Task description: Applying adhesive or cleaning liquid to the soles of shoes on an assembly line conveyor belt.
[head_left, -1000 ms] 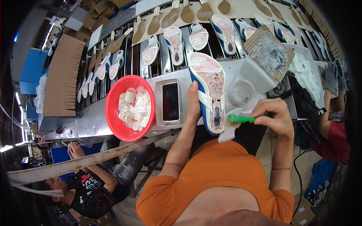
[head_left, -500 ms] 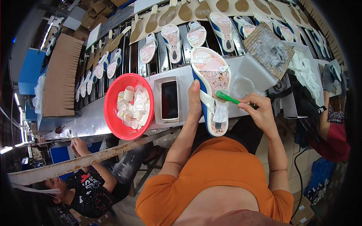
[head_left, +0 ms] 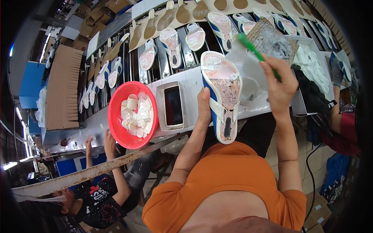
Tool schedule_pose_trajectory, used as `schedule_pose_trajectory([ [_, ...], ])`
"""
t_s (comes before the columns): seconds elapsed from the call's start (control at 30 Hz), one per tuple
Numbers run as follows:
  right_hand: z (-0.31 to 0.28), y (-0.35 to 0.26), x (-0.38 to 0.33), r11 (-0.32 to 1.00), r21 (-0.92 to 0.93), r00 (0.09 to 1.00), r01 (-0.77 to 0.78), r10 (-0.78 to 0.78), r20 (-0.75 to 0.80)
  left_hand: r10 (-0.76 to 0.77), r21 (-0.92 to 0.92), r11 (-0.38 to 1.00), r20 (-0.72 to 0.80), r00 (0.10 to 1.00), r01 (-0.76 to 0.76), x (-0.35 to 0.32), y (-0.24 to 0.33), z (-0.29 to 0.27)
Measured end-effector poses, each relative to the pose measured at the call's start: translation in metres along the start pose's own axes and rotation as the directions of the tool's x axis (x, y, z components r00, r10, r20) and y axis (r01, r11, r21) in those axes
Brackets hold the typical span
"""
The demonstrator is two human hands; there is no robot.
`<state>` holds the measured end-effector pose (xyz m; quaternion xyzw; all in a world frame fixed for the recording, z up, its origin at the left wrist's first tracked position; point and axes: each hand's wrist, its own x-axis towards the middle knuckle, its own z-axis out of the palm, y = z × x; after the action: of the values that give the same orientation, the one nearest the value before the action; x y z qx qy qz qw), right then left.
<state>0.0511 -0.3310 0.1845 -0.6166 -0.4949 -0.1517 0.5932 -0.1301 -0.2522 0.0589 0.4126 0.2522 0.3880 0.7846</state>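
Note:
My left hand (head_left: 204, 106) grips a white sandal (head_left: 225, 89) by its left edge, thumb beside the strap. The sandal has a blue side, white straps and a speckled, bare footbed with a dark slot at the heel end, which points towards me. Raised to the right of it, my right hand (head_left: 281, 85) is closed on a green-handled brush (head_left: 254, 50). The brush's head is blurred, above the grey-white container and apart from the sandal. A glue-smeared cardboard piece (head_left: 272, 39) lies beside the brush.
A red basin (head_left: 112, 116) of white discs and a white box (head_left: 160, 110) holding a dark phone-like slab stand to the left. Several sandals and brown insoles line the rollers (head_left: 134, 64) behind. A clear cup (head_left: 248, 91) sits right of the sandal. Co-workers are at both sides.
My right hand has lifted the brush off the sandal, up and away from me. The whitish patch on the heel area no longer shows; the dark slot does. The left co-worker's hands have moved.

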Motion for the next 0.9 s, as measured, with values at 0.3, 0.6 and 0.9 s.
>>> schedule_pose_trajectory([
  [0.3,-0.035,0.0,-0.027,0.663,0.207,0.629,-0.72,0.496,0.599,-0.051,-0.103,0.994,-0.088,0.995,0.042,0.009,0.013,-0.004],
  [0.6,-0.02,-0.004,-0.068,0.724,0.13,0.615,-0.677,0.461,0.639,-0.092,-0.127,0.989,-0.151,0.984,0.073,0.009,0.01,-0.013],
  [0.9,0.005,-0.004,-0.097,0.956,0.005,0.833,-0.294,0.254,0.493,-0.062,-0.041,0.998,-0.138,0.989,0.057,0.009,0.003,-0.029],
])
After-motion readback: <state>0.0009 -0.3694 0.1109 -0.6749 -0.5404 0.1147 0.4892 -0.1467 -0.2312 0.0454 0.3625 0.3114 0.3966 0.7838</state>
